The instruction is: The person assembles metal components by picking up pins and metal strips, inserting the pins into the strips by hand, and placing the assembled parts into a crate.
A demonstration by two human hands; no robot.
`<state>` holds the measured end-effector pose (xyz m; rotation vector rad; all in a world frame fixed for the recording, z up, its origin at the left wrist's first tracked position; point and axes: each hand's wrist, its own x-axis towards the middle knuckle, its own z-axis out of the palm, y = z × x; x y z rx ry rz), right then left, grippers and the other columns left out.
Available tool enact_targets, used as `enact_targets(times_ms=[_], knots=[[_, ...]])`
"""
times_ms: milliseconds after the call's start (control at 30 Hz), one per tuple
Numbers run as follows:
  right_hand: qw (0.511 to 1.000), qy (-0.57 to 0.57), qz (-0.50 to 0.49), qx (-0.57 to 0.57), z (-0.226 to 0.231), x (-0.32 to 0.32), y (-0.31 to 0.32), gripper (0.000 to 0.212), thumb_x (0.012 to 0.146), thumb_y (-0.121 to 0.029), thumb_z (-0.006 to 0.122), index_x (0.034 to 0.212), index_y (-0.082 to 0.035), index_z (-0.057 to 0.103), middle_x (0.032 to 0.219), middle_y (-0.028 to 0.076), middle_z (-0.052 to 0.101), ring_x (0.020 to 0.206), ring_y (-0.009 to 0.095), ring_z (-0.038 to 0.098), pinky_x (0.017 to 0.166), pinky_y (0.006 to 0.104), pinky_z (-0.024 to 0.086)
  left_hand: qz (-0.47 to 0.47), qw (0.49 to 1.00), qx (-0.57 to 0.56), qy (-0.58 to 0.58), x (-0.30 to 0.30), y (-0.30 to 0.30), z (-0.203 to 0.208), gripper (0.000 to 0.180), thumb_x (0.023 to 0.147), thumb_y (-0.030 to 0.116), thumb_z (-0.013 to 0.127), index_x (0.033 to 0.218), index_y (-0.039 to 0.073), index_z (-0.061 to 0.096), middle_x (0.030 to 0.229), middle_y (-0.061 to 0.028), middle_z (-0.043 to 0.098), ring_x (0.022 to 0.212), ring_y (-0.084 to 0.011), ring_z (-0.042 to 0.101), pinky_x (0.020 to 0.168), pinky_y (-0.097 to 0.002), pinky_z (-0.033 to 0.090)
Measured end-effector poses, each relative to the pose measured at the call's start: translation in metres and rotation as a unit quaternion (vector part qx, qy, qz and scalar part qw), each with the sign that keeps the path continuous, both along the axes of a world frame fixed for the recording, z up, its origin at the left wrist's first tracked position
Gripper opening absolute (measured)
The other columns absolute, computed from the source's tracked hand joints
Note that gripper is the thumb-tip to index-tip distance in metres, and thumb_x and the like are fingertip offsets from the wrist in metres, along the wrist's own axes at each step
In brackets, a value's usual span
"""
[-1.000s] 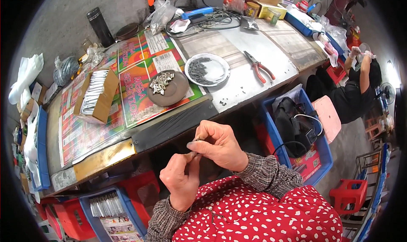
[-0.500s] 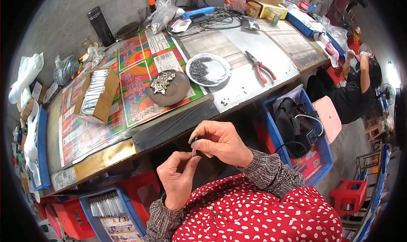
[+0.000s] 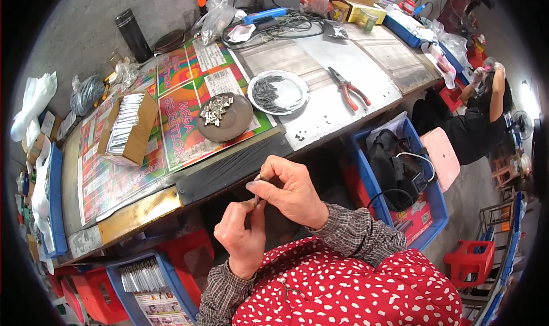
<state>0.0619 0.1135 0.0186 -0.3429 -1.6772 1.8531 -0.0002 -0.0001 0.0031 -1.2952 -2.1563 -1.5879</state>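
1. Here's the landmark, the white plate point(image 3: 295, 99) on the table point(image 3: 337, 52), with slim dark pieces point(image 3: 265, 94) heaped toward its left side.
2. Nearer the wearer than that plate, both hands work close together: the left hand point(image 3: 241, 234) pinches thumb against forefinger, almost no gap.
3. Just above it, the right hand point(image 3: 293, 193) pinches too, fingers curled in.
4. Between those fingertips sits a small piece point(image 3: 257, 199), gripped from both sides, mostly hidden, on the wearer's side of the plate.
5. Left of the plate, a brown dish point(image 3: 239, 117) carries little metallic pieces point(image 3: 215, 110)!
6. Right of the plate lie red-handled pliers point(image 3: 346, 89), jaws parted slightly.
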Motion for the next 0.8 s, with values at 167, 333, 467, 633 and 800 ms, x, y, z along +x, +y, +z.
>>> enact_targets(times_ms=[167,333,467,633,800], knots=[[0.993,-0.018,0.093,-0.066,0.012,0.011,0.006,0.007,0.086,-0.003,0.061,0.087,0.001,0.055,0.072,0.000,0.055,0.055,0.002,0.046,0.047,0.0159,0.037,-0.114,0.939,0.002,-0.323,-0.005,-0.013,0.007,0.008,0.079,0.000,0.068,0.081,-0.004,0.061,0.063,0.0015,0.059,0.058,-0.0016,0.048,0.051,-0.0176,0.040],[0.988,-0.021,0.127,-0.080,0.015,0.014,0.010,0.007,0.086,-0.003,0.061,0.087,0.000,0.055,0.071,0.000,0.057,0.054,0.002,0.045,0.046,0.0157,0.035,-0.176,0.898,-0.011,-0.402,-0.009,-0.017,0.015,0.007,0.080,0.001,0.067,0.080,-0.002,0.061,0.063,0.0006,0.059,0.055,-0.0016,0.047,0.048,-0.0167,0.037],[0.984,-0.001,0.151,-0.089,0.012,0.015,0.010,0.009,0.085,-0.002,0.061,0.082,-0.001,0.054,0.069,0.000,0.057,0.052,0.001,0.045,0.044,0.0163,0.034,-0.212,0.869,-0.015,-0.447,-0.008,-0.020,0.015,0.010,0.079,0.001,0.068,0.076,-0.002,0.060,0.061,0.0010,0.057,0.052,-0.0020,0.045,0.046,-0.0173,0.036],[0.991,-0.019,0.111,-0.073,0.008,0.014,0.006,0.010,0.085,-0.002,0.062,0.080,-0.001,0.053,0.069,0.001,0.057,0.052,0.001,0.045,0.044,0.0164,0.034,-0.122,0.952,-0.021,-0.282,-0.002,-0.015,0.005,0.012,0.078,0.001,0.069,0.074,-0.002,0.059,0.060,0.0011,0.056,0.052,-0.0019,0.045,0.047,-0.0183,0.036],[0.993,-0.033,0.096,-0.062,0.016,0.016,0.005,0.010,0.085,-0.007,0.063,0.086,0.000,0.056,0.067,-0.005,0.052,0.056,0.000,0.044,0.046,0.0158,0.035,-0.103,0.945,-0.020,-0.309,-0.002,-0.016,0.012,0.010,0.077,0.000,0.070,0.076,-0.003,0.061,0.060,0.0014,0.054,0.054,-0.0017,0.045,0.049,-0.0183,0.037]])
